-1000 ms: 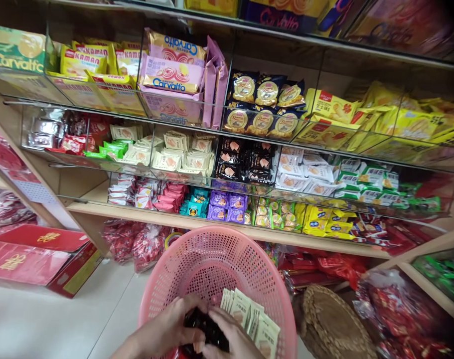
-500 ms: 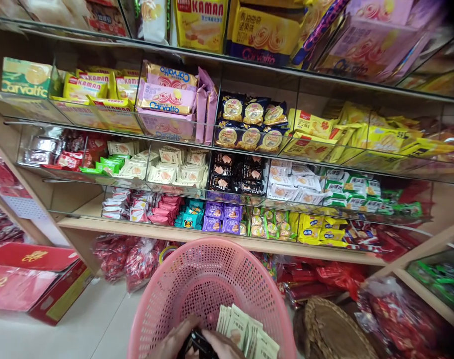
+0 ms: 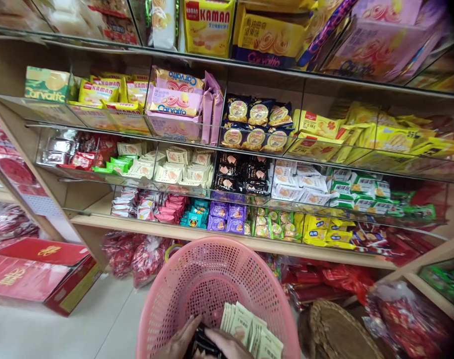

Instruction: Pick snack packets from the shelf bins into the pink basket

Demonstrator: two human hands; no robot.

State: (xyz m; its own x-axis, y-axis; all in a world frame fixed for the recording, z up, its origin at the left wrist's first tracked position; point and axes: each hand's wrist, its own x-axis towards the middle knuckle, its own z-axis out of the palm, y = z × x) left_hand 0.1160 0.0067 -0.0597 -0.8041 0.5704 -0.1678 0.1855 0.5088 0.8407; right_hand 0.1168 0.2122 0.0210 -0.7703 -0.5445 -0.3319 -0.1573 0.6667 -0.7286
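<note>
Both my hands are low inside a pink perforated plastic basket (image 3: 215, 259). Between them sit small black snack packets (image 3: 203, 344), gripped from either side. My left hand (image 3: 184, 339) closes on the packets from the left, and my right hand (image 3: 228, 343) from the right; the frame's bottom edge cuts off both. Just right of my right hand, cream-coloured snack packets (image 3: 245, 326) stand in a row against the basket's side. Black packets of similar look (image 3: 228, 172) sit on the shelf ahead.
Glass-fronted shelves (image 3: 264, 199) of wrapped snacks span the view. A red box (image 3: 43, 271) lies on the floor at left. Bags of red-wrapped sweets (image 3: 148, 259) sit under the bottom shelf. A brown woven stool or basket (image 3: 342, 331) stands right of the pink basket.
The view has shifted slightly, so the shelves and basket appear further right. My hands still hold the black packets in the basket.
</note>
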